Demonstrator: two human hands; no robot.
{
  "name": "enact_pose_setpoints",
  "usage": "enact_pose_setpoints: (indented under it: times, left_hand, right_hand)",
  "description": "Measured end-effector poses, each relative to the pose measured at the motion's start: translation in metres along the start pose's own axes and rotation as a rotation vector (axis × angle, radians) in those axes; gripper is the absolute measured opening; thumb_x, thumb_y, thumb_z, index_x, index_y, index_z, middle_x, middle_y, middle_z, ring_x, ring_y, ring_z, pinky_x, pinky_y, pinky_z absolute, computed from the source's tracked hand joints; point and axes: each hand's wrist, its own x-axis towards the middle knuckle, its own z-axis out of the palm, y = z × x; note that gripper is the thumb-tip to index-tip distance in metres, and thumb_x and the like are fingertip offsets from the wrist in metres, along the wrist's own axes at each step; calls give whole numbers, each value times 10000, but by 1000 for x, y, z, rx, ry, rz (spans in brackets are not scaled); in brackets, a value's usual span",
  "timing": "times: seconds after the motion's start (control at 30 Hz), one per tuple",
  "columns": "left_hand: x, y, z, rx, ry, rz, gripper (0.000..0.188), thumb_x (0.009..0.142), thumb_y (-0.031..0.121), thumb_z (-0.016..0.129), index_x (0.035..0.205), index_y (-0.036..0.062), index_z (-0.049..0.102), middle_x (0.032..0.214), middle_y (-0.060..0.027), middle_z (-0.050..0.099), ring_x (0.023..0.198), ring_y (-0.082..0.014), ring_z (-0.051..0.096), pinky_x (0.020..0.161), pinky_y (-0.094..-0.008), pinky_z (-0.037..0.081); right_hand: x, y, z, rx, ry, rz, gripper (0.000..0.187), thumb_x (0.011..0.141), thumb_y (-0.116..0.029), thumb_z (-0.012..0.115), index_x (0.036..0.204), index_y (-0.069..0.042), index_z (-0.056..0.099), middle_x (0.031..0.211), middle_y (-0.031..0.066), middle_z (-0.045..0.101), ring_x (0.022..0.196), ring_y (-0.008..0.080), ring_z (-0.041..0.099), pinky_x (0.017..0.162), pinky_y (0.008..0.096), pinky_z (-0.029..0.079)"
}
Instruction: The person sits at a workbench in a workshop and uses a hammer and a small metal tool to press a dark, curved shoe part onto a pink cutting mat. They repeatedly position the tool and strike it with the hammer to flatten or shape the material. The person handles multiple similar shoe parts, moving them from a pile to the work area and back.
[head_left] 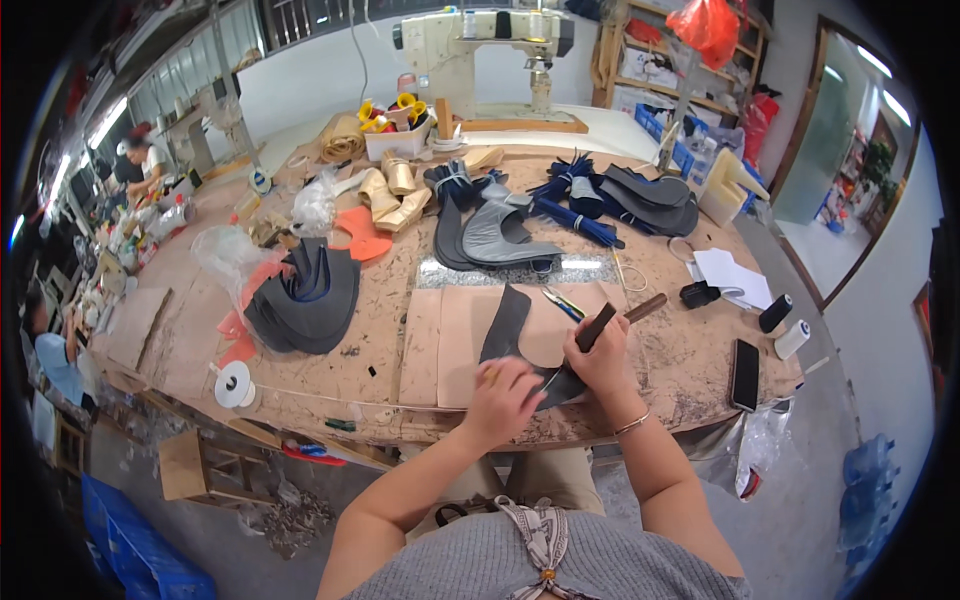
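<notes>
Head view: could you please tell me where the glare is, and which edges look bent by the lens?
In the head view, glare whitens parts of the speckled slab, and the light tubes at upper right are burnt to white; also in the head view, the near edge of the table looks bowed, probably by the lens.

Cool white light falls fairly evenly over my tabletop (390,300), and the shadows on it are soft. Tube lights (108,122) glow far to my left, and bright strips (874,62) shine by the doorway on my right. White glare lies on the stone slab (586,267) ahead of me. My left grip (502,402) looks slightly soft. The fisheye lens bows the tabletop's edges; the far left turns dim and indistinct, and the corners go black.
</notes>
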Motion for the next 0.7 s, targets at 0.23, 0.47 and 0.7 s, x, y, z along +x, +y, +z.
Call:
enact_pose_setpoints:
  times: [0.23, 0.47, 0.7]
  left_hand:
    - [-54, -22, -50, 294, -148, -85, 207, 780, 173, 760, 929, 124, 626, 936, -31, 603, 954, -240, 587, 869, -371, 417]
    - [-33, -55, -89, -70, -208, -185, 96, 796, 57, 749, 850, 71, 671, 821, -65, 622, 682, -247, 616, 583, -308, 480]
    - [-4, -160, -158, -3, -415, -490, 112, 771, 48, 778, 873, 55, 733, 861, -62, 676, 752, -218, 648, 701, -307, 506]
  right_hand:
    - [-3, -6, 3, -11, 99, 30, 206, 670, -85, 752, 751, -98, 563, 698, 31, 574, 710, 255, 583, 784, 397, 389]
    - [-7, -2, 2, 6, 115, 46, 201, 672, -90, 752, 752, -101, 568, 700, 27, 575, 717, 243, 586, 798, 398, 390]
    - [-7, -1, 1, 33, 131, 75, 203, 669, -93, 752, 768, -104, 575, 700, 25, 576, 728, 239, 586, 803, 399, 389]
